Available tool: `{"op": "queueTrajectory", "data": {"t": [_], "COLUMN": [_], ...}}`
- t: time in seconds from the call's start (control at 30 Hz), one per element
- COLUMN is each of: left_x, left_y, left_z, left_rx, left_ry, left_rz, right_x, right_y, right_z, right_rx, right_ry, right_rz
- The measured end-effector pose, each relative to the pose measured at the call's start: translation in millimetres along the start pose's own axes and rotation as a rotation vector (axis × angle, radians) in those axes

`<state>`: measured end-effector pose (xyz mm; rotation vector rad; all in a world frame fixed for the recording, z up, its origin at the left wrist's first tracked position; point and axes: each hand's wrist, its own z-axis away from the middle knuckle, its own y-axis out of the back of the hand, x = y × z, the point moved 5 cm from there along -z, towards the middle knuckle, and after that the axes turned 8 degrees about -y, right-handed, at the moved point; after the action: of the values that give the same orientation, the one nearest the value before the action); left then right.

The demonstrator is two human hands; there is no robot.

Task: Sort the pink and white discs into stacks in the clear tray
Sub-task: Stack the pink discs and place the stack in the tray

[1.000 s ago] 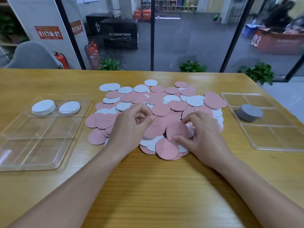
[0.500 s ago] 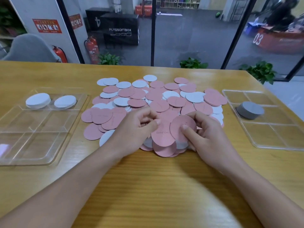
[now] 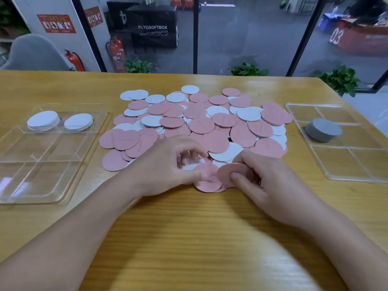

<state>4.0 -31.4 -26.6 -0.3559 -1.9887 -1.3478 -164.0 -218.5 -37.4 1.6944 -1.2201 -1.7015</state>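
since the earlier frame, right hand (image 3: 270, 183) lifted pink discs (image 3: 227, 172) at 6 o'clock, grip pinching them; left hand (image 3: 168, 166) grip unclear. thin, light, slippery: grasp by edges.

A wooden worktop (image 3: 189, 238) is stretching out under the hands. Beyond its far edge, a glass wall with black frames (image 3: 195, 34) is running across the room. Far ahead and to the left of the hands, two red fire extinguishers (image 3: 115, 53) are standing on the floor beside a white pillar carrying red signs (image 3: 56, 23). A grey chair (image 3: 35, 52) is sitting at the far left. Straight ahead, a black box lettered PLYOSOFTBOX (image 3: 153, 28) is resting on the dark floor. Green potted plants (image 3: 248, 70) are lining the foot of the glass, and an orange block marked 03 (image 3: 357, 38) is lying far off to the right.
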Motion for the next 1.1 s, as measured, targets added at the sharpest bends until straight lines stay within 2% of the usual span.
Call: {"op": "queueTrajectory", "data": {"t": [0.1, 0.23, 0.4, 0.5, 0.67, 0.77, 0.83, 0.97, 1.03, 1.1], "left_x": [-0.6, 3.6, 3.1, 1.6, 2.0, 1.6, -1.7, -20.9, -30.6, -35.6], "left_y": [-9.4, -12.0, -9.1, -6.0, -3.7, -4.5, -2.2, 11.8, 13.1, 9.7], "left_z": [0.9, 1.8, 0.3, -1.1, -3.5, -3.9, -3.6, -2.9, -4.1, -5.5], "left_rx": [-0.116, -0.130, -0.007, 0.056, 0.065, 0.069, 0.122, 0.334, 0.339, 0.275], "left_ry": [0.027, 0.041, 0.069, 0.063, -0.018, -0.021, -0.020, 0.030, 0.076, 0.116], "left_rz": [-0.168, -0.194, 0.024, 0.195, 0.232, 0.258, 0.214, -0.084, -0.162, -0.247], "right_x": [-4.1, -4.0, -3.3, -8.8, -16.0, -17.5, -16.9, -14.2, -12.7, -12.1], "right_y": [-2.8, -4.1, -0.1, -4.4, -7.1, -12.2, -13.9, -11.6, -13.3, -16.7], "right_z": [1.4, 0.1, -1.9, -2.6, -5.7, -6.1, -6.1, -7.7, -8.6, -8.7], "right_rx": [-0.036, -0.042, 0.014, 0.035, 0.087, 0.053, 0.065, 0.129, 0.126, 0.102], "right_ry": [0.042, 0.046, 0.003, -0.007, -0.016, 0.010, 0.009, -0.023, -0.048, -0.063], "right_rz": [0.080, 0.050, -0.131, -0.145, -0.170, -0.149, -0.123, -0.105, -0.079, -0.035]}}
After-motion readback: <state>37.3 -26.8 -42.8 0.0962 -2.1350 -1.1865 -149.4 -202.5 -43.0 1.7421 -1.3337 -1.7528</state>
